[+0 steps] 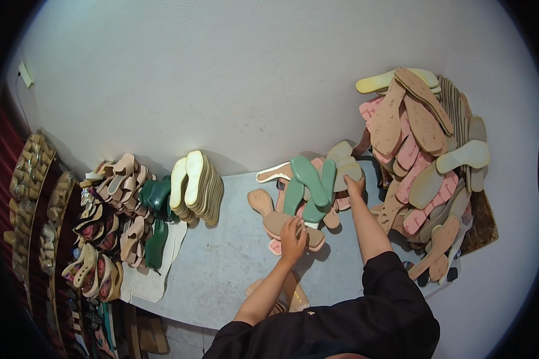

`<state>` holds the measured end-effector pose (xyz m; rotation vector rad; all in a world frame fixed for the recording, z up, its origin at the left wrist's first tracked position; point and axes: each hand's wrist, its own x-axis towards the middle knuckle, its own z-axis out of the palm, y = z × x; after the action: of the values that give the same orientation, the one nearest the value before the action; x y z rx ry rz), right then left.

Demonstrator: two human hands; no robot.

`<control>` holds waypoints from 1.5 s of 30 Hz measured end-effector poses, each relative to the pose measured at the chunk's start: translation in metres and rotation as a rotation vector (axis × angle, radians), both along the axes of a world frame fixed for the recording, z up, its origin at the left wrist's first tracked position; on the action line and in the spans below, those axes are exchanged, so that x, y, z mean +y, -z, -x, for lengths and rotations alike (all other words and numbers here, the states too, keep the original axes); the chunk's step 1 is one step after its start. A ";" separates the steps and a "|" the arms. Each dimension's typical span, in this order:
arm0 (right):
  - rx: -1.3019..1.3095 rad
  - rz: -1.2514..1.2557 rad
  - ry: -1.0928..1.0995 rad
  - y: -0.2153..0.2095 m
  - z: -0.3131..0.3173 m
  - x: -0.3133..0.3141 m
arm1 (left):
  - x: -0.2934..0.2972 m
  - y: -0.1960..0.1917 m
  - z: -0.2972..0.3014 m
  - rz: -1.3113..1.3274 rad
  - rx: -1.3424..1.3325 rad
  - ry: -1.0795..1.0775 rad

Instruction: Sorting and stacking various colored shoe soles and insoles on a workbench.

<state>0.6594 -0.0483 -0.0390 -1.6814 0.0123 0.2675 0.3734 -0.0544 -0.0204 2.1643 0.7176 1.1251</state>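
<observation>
Grey and bare in the middle, the tabletop (pixel 233 257) carries a loose heap of shoe soles (pixel 308 191) near its far edge, and everything else sits around that heap. On the heap's near side the left hand (pixel 293 236) curls its fingers over a tan insole (pixel 281 224), gripping its edge. At the heap's far right the right hand (pixel 354 186) presses down on a beige insole (pixel 347 167), fingers bent over it; whether it truly grips it I cannot tell. Two pale green soles (pixel 311 182) lie crossed on top of the heap, between the two hands. Right of the heap, a much taller mound of pink and tan insoles (pixel 422 161) leans against the white wall (pixel 221 78). Left of the heap, a row of cream soles (pixel 194 185) stands on edge, and beyond it a dark green sole (pixel 156 242) lies beside a pile of pink-strapped sandals (pixel 111 227). Farthest left of the heap, racks hold rows of small tan bundles (pixel 27 191). A small white box (pixel 25 74) is fixed on the wall high above them.
</observation>
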 end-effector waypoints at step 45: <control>-0.386 -0.292 -0.543 -0.110 0.070 0.022 | 0.047 -0.094 0.012 0.729 -0.345 0.165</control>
<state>0.5890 -0.0262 0.0711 -1.3943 -0.7455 0.3267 0.3610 -0.0078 0.0738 1.3502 0.6445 0.9235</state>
